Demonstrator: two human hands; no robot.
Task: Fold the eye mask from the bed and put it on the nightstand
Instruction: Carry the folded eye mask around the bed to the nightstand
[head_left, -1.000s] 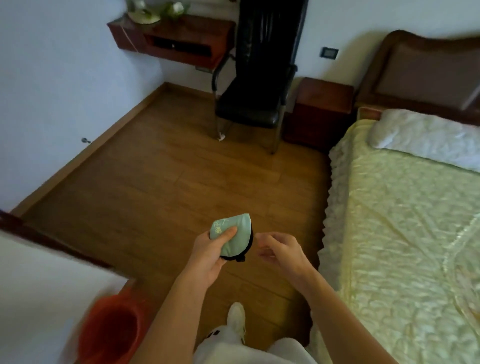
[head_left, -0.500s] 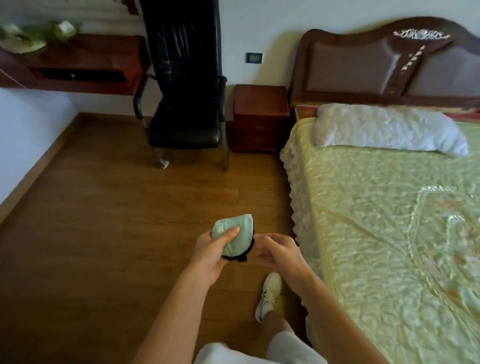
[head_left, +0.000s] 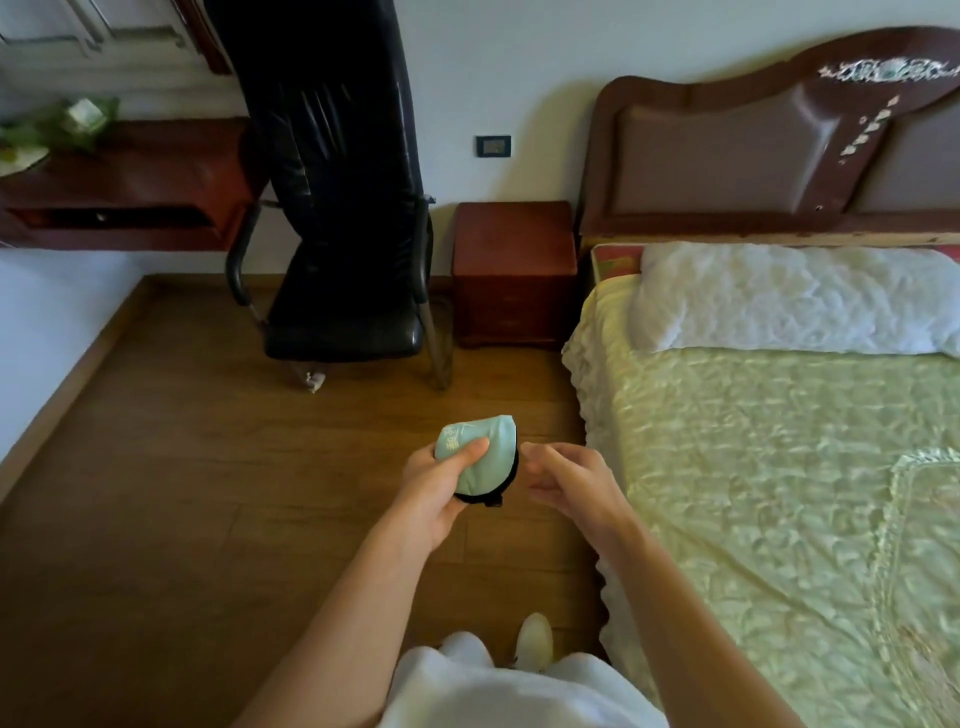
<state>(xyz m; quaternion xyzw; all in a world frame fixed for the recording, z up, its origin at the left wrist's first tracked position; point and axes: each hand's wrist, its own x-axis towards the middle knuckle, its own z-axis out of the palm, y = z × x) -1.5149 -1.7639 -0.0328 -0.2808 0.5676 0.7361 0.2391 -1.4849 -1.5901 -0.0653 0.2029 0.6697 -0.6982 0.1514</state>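
A mint-green eye mask (head_left: 488, 452) with a black edge is folded in half and held over the wooden floor by my left hand (head_left: 436, 493), thumb pressed on top. My right hand (head_left: 566, 478) hovers just right of the mask with curled fingers held apart, holding nothing; whether its fingertips touch the mask's edge I cannot tell. The red-brown wooden nightstand (head_left: 514, 234) stands ahead against the wall, between a chair and the bed, its top bare. The bed (head_left: 779, 467) with a pale green quilted cover lies to my right.
A black office chair (head_left: 343, 291) stands left of the nightstand. A red-brown wall desk (head_left: 130, 192) with green items on it is at far left. A white pillow (head_left: 789, 296) lies under the dark headboard (head_left: 753, 156). Wooden floor stretches between me and the nightstand.
The view has swung right and closer to the nightstand and bed. The mask stays in my left hand; my right hand has drawn slightly away from it.
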